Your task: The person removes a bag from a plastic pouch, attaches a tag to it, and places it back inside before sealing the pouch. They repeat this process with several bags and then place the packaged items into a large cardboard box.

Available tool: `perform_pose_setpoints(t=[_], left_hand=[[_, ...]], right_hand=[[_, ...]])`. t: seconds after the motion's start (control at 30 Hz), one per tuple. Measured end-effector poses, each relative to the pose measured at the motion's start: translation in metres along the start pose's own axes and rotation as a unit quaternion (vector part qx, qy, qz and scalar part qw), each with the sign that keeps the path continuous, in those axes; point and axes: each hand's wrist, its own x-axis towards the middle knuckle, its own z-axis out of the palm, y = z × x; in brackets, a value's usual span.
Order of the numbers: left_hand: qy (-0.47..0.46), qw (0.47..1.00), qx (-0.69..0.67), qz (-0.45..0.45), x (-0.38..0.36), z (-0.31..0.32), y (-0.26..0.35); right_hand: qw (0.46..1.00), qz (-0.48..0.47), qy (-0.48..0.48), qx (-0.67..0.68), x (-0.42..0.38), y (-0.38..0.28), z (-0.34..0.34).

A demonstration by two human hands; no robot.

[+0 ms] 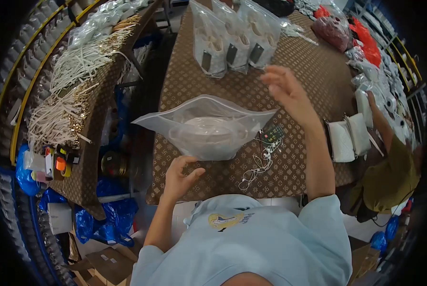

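Observation:
A clear plastic bag [208,140] stands on the table in front of me with its mouth spread wide. Something pale lies inside it, blurred by the plastic. My left hand [181,177] is at the bag's near left side, thumb and fingers apart, holding nothing. Raised above the table beyond the bag's right corner is my right hand [284,90], its fingers loosely bent and apart, with nothing in them. To the right of the bag lie a bundle of thin white cords [259,167] and a small green patterned piece [272,135].
Several filled clear bags with dark tags [232,53] stand at the table's far side. At right, a co-worker's arm [383,117] reaches to white handbags [342,140]. A side table [92,157] at left holds piles of white straps [56,112]. Red plastic [366,43] lies at back right.

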Motion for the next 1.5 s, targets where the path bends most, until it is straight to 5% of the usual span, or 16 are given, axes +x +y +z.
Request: perform_pose_setpoints(t=[0.07, 0.13, 0.2, 0.27, 0.4, 0.47, 0.53, 0.7, 0.8, 1.07, 1.13, 1.23, 1.27, 1.33, 1.5], left_hand=[[0.076, 0.974, 0.196, 0.087, 0.004, 0.022, -0.021], [0.060, 0.968, 0.233, 0.074, 0.021, 0.038, -0.033], [0.053, 0.959, 0.271, 0.066, 0.033, 0.050, -0.040], [0.066, 0.915, 0.389, 0.079, 0.037, 0.054, -0.046], [0.076, 0.911, 0.383, 0.132, 0.037, 0.051, -0.049], [-0.010, 0.981, 0.193, 0.029, 0.031, 0.053, -0.043], [-0.032, 0.987, 0.154, 0.017, 0.018, 0.065, -0.027], [-0.096, 0.985, 0.145, -0.018, -0.001, 0.088, -0.023], [-0.093, 0.984, 0.146, -0.044, -0.015, 0.090, -0.031], [-0.051, 0.983, 0.148, -0.098, -0.030, 0.091, -0.034], [-0.048, 0.985, 0.140, -0.089, -0.028, 0.095, -0.036], [-0.056, 0.986, 0.136, -0.080, -0.021, 0.102, -0.030], [-0.063, 0.986, 0.139, -0.066, -0.017, 0.103, -0.025], [-0.075, 0.986, 0.141, -0.052, -0.011, 0.106, -0.020], [-0.125, 0.985, 0.117, -0.020, 0.001, 0.123, -0.022]], right_hand=[[0.984, 0.151, -0.041, -0.082, -0.051, 0.072, 0.004], [0.968, 0.099, -0.094, -0.209, -0.101, 0.135, 0.048], [0.976, 0.195, -0.096, 0.002, -0.103, 0.148, 0.090], [0.978, 0.183, -0.043, 0.096, -0.110, 0.184, 0.112], [0.977, 0.205, 0.040, 0.046, -0.127, 0.153, 0.075], [0.939, 0.331, 0.092, -0.025, -0.141, 0.179, 0.021], [0.899, 0.394, -0.015, -0.191, -0.145, 0.205, -0.016], [0.835, 0.341, -0.016, -0.432, -0.124, 0.239, -0.015], [0.788, 0.258, -0.156, -0.537, -0.120, 0.245, -0.028], [0.815, 0.280, -0.137, -0.488, -0.139, 0.251, -0.060], [0.811, 0.435, -0.139, -0.366, -0.146, 0.252, -0.063], [0.823, 0.456, -0.101, -0.325, -0.159, 0.246, -0.065], [0.822, 0.456, -0.100, -0.326, -0.169, 0.242, -0.060], [0.779, 0.267, -0.034, -0.566, -0.188, 0.223, -0.045], [0.835, 0.381, 0.037, -0.395, -0.202, 0.223, -0.056]])
